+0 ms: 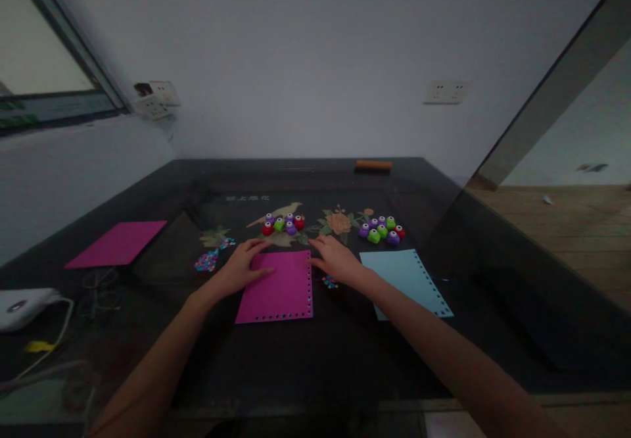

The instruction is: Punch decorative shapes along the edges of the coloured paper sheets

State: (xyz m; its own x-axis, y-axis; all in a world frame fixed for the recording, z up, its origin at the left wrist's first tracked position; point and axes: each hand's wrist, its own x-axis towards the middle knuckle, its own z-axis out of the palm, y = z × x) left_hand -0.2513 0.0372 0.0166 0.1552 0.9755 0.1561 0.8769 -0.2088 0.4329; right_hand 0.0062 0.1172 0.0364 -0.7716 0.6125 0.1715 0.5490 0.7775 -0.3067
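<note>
A dark glass-topped table [315,372] with a painted bird-and-flower design under the glass is seen from above and in front, in dim light. A magenta sheet of paper [279,290], punched with a row of small holes along its right and near edges, is laid flat near the middle of the table. The left hand [244,267] is rested on the sheet's far left corner, fingers spread open and flat, with nothing gripped. The right hand [335,259] is placed at the sheet's far right corner, fingers likewise loosely extended and pressed down, touching the paper's edge without any grasp. Just near of the right hand, a few tiny coloured paper bits [330,283] are scattered. To the right, close beside that forearm, a light blue sheet [409,280] with holes along its right edge is laid. Farther back, two clusters of small craft punches are grouped: one left cluster [283,223] and one right cluster [382,229], in purple, green and red. A small pile of punched confetti [207,262] is found left of the hands. A second magenta sheet [117,243] is set well apart at the far left. A white device [22,306] with a cable is seen at the left edge.
</note>
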